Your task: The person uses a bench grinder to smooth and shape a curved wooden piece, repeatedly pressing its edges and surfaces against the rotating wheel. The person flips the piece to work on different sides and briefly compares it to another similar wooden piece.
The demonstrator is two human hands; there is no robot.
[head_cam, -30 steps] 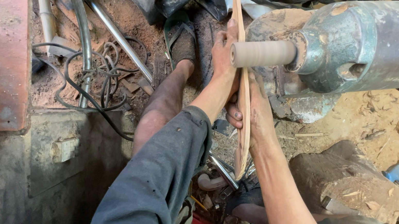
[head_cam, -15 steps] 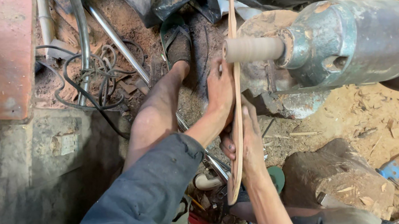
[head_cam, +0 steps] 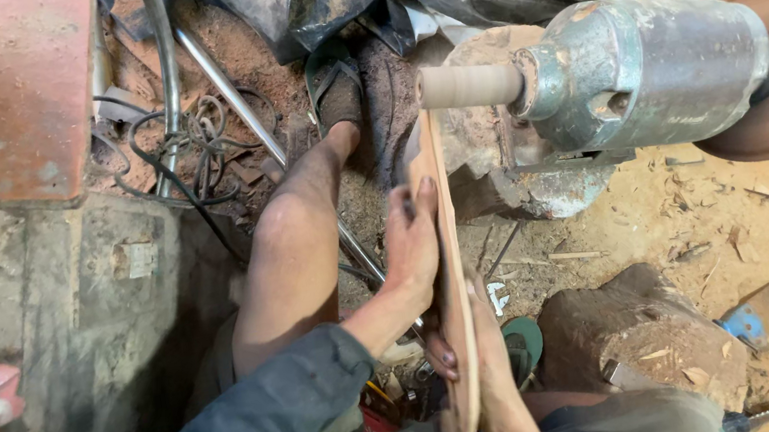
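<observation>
The left hand (head_cam: 413,242) has its grip pressed flat against the near face of a thin wooden board (head_cam: 447,267) held on edge, fingers spread up its side, while the right hand (head_cam: 483,343) clasps the same board from the far side lower down, fingertips curled round its edge. Just beyond the upper grip, the board's top end meets the pale wooden spindle (head_cam: 469,85) jutting from a grey metal motor housing (head_cam: 650,68), above a sawdust-strewn floor (head_cam: 705,211)
</observation>
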